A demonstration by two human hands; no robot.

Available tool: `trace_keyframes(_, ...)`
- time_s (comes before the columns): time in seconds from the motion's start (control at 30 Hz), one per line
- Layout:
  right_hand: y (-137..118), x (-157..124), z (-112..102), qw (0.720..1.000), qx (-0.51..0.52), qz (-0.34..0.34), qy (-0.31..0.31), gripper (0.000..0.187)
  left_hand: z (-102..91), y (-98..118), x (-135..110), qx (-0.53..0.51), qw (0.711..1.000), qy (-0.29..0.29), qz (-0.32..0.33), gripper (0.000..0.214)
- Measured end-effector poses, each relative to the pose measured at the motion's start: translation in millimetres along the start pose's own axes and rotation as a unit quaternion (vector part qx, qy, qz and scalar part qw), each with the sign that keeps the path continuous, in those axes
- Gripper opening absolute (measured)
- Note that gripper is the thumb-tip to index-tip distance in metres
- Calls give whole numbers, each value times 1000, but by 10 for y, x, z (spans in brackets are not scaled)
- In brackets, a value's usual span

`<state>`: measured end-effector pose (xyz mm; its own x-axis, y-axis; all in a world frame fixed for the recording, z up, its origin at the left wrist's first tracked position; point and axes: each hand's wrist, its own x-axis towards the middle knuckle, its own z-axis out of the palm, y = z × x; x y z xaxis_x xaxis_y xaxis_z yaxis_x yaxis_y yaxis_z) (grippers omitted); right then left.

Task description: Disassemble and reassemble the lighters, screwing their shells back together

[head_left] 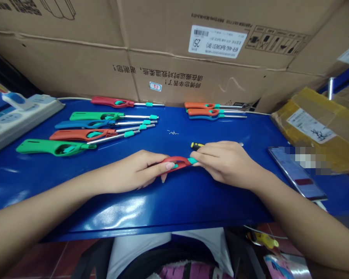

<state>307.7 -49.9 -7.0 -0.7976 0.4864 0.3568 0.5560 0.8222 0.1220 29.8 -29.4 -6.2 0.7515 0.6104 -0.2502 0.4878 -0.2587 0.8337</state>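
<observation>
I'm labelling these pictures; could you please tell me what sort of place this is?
Probably a small workshop: several long lighters and a yellow-and-black tool lie on a blue table.

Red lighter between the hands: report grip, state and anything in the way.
Left hand gripping red lighter; right hand at its turquoise collar. Metal rod not visible. Black-and-yellow tool just beyond right hand, partly hidden.
</observation>
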Motion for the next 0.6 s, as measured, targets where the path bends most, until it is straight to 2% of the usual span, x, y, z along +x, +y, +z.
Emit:
trace_keyframes(0.07, 24, -3, -2, 1000, 24, -8, 17, 26, -9, 3, -9, -70, 996, -40, -50, 56)
trace_keyframes(0.13, 29, -1, 3, 999, 45, -8, 19, 25, -6, 7, -17, -90, 993, -52, -60, 59)
trace_keyframes(0.3, -30, 15, 58, 995, 73, 7, -68, 26, 46, 30, -32, 22, 1000, 2, 10, 53)
trace_keyframes(0.4, -74, 19, 114, 995, 70, 7, -68, 24, 76, 32, -39, 30, 999, 12, 22, 54)
trace_keyframes(0.5, -97, 19, 155, 996, 77, 2, -41, 25, 83, 26, -47, -29, 999, -12, -32, 61)
trace_keyframes(0.6, -109, 21, 162, 996, 90, 3, -23, 27, 74, 26, -57, -117, 987, -56, -93, 66)
